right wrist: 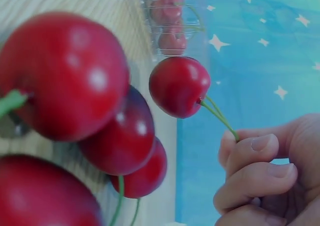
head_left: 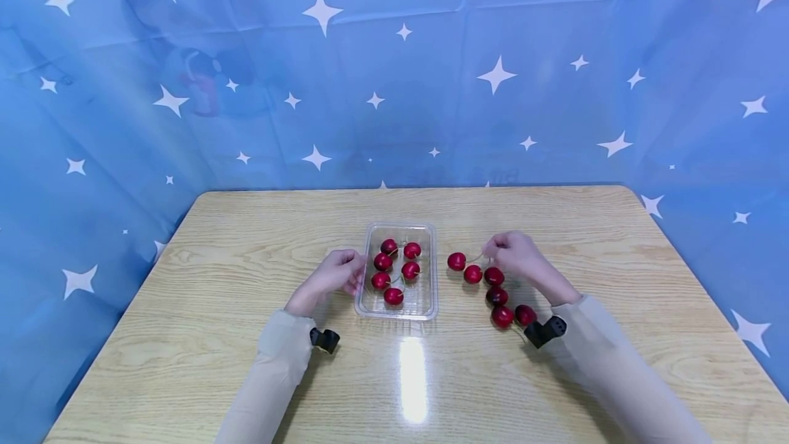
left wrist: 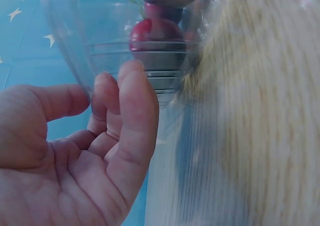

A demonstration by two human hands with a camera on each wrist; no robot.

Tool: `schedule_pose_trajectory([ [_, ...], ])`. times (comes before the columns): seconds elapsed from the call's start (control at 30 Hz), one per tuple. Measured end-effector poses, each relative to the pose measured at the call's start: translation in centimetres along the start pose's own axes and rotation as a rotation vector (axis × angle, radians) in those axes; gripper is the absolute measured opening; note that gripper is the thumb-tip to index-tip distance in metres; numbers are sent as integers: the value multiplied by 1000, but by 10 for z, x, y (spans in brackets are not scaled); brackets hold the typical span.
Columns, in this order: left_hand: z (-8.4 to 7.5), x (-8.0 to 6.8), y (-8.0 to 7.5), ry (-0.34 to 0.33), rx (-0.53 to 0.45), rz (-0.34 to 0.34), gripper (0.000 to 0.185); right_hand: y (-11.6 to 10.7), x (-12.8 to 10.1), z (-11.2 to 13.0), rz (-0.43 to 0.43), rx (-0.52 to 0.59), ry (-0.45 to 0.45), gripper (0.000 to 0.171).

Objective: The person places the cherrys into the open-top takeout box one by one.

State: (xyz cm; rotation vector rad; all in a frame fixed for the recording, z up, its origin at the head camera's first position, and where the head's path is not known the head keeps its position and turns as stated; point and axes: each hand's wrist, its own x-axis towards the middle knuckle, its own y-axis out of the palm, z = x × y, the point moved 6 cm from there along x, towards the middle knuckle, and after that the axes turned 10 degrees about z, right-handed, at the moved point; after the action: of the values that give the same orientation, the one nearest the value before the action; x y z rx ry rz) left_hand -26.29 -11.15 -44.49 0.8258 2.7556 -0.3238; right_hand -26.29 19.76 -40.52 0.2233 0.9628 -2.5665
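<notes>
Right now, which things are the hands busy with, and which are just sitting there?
In use:
- right hand, pinching the stem of a cherry
- left hand, touching the clear tray
- loose cherries beside the tray

Just there:
- wooden table
- blue star cloth

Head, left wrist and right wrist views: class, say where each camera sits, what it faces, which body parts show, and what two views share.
Head: worn on the head, looking down at the table; both hands and sleeves show.
Left wrist: beside the left hand, facing the clear tray.
Right wrist: beside the right hand, whose fingers pinch a cherry by its stem, facing the loose cherries.
Shared: both wrist views show the tray holding cherries.
</notes>
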Motion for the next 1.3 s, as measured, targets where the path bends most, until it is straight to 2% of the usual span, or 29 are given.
schedule_pose_trajectory([
  [0.27,0,-1,0,-10,9,-12,28,-10,-4,7,-41,28,-17,27],
  [0.73,-2,-2,-1,-9,2,-19,28,-15,0,20,-48,69,-11,25],
  [1.07,-2,-3,-1,-4,1,-13,28,-13,1,32,-42,132,-12,29],
  [1.3,-2,-2,-1,-4,6,-12,27,-7,4,37,-34,183,-24,26],
])
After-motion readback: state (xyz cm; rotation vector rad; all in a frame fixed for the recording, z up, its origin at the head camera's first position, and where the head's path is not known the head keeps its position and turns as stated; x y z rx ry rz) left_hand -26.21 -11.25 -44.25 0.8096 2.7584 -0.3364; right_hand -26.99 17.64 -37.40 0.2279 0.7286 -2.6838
